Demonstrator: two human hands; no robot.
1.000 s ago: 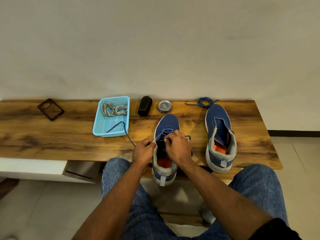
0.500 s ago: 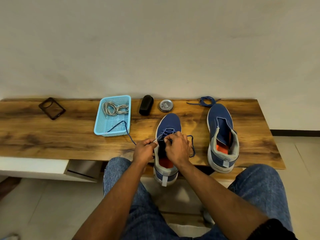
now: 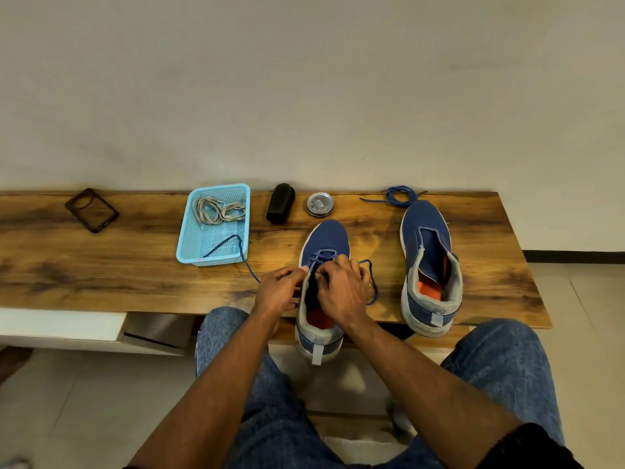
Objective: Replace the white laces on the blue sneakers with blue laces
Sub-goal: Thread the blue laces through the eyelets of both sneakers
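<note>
Pinching still, both hands on the blue lace, its right-side loop now wider beside the sneaker

A plain off-white wall backs the wooden tabletop (dark-streaked grain); pale floor tiles lie below, with a dark skirting strip.

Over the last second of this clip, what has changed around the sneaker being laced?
The blue lace has come out into a wider loop on the right side of the near sneaker. Both hands, left hand and right hand, keep their grip on it at the eyelets. The other sneaker, basket and spare lace are unmoved.
</note>
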